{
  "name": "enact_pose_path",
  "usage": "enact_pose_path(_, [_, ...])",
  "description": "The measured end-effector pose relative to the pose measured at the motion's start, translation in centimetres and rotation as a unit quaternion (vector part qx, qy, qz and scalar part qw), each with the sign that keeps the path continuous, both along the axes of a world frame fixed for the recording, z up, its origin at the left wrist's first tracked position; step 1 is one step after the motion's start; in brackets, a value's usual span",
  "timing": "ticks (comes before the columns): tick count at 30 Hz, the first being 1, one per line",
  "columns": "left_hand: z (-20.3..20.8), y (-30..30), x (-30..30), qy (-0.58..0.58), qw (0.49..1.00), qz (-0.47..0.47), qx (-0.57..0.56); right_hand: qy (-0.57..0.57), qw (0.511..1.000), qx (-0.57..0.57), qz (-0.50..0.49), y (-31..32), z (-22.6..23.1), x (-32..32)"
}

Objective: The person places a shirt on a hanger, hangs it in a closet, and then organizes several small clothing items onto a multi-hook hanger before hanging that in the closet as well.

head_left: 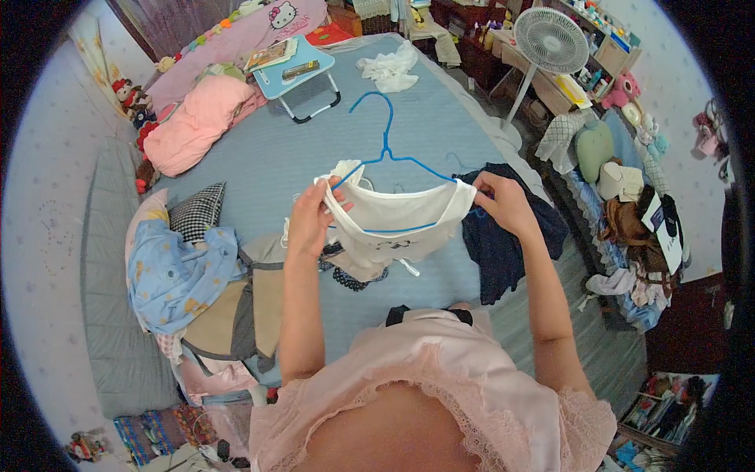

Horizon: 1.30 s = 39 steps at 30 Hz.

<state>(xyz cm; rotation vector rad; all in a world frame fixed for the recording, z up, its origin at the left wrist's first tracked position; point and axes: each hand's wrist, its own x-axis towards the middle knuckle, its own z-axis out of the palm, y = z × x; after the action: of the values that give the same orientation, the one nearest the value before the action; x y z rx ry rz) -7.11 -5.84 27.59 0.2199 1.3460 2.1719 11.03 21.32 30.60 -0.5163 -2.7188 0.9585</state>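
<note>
Head view: two hands [308,216] [507,203] hold one top [417,245] on one hanger [385,145].

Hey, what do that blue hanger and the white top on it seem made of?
Hanger: probably plastic-coated metal wire, smooth, judging by its thin, bent blue rod. White top: soft matte fabric, perhaps cotton knit; it drapes in loose folds.

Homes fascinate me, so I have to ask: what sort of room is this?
Most likely a bedroom in someone's home. The big bed with its blue sheet fills much of the view, with a bundle of pink bedding and a small folding table on it.
</note>
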Motion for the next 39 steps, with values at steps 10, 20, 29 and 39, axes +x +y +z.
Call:
enact_pose_path(10, [3.2,0.1,-2.7,0.231,0.929,-0.080,-0.278,0.229,0.964,-0.137,-0.003,0.7,-0.3,-0.9])
enact_pose_path(20, [0.1,2.9,0.3,0.437,0.848,-0.280,-0.108,0.227,0.960,-0.152,-0.059,6.6,1.0,8.2])
enact_pose_path(29, [-5.4,14.5,16.1,0.143,0.765,-0.627,-0.039,0.227,0.901,-0.073,-0.361,13.3,-0.8,27.4])
enact_pose_path(39, [-15.6,26.1,16.5,-0.151,0.844,-0.515,0.003,0.011,0.989,-0.039,-0.141,28.2,-3.6,18.2])
